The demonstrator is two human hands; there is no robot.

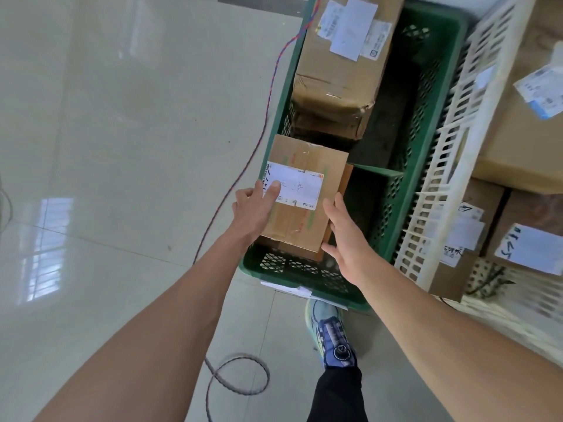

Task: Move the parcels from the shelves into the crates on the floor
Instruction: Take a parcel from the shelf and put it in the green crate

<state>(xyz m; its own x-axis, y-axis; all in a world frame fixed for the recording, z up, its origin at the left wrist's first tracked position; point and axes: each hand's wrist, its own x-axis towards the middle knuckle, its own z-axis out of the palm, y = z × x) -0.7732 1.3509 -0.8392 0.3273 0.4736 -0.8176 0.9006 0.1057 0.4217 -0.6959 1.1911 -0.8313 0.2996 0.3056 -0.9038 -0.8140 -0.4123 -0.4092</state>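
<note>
A small cardboard parcel [307, 166] with a white label lies flat at the near left end of a green crate [393, 205] on the floor. My left hand [254, 213] grips its left edge, thumb on the label. My right hand [344, 236] presses flat against its right edge, fingers spread. A bigger cardboard parcel [338, 71] with white labels sits at the far end of the same crate. The crate's right half is dark and shows no parcel.
A white crate [451, 166] stands right of the green one, holding several labelled cardboard parcels [524, 245]. A red-blue cable [240, 178] runs along the tiled floor at the crate's left and loops near my foot [332, 336]. White paper lies under the crate's near rim.
</note>
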